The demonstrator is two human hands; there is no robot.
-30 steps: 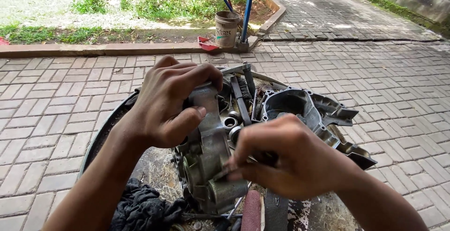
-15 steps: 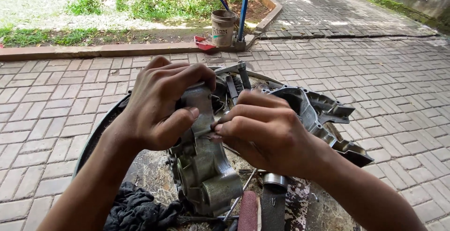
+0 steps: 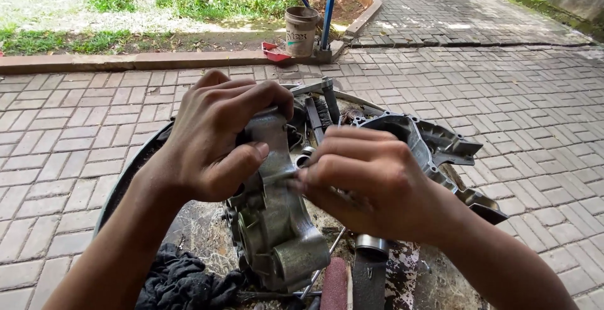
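Observation:
A grey metal engine casing half (image 3: 274, 222) stands on edge over a round tray (image 3: 126, 178). My left hand (image 3: 217, 137) grips its upper part, fingers curled over the top and thumb pressed on the near face. My right hand (image 3: 365, 181) is closed beside it, fingertips pinched on something small against the casing's side; what they hold is hidden. A second, larger casing half (image 3: 428, 146) lies behind my right hand.
Hand tools (image 3: 321, 105) lie at the tray's far side. A dark rag (image 3: 179, 282), a small metal sleeve (image 3: 371, 246) and red and dark handles (image 3: 335, 288) sit near me. A bucket (image 3: 301, 30) and blue pole (image 3: 328, 8) stand by the kerb on brick paving.
My right hand rose from the lower end of the casing to its middle, beside my left thumb. My left hand kept its grip on the top.

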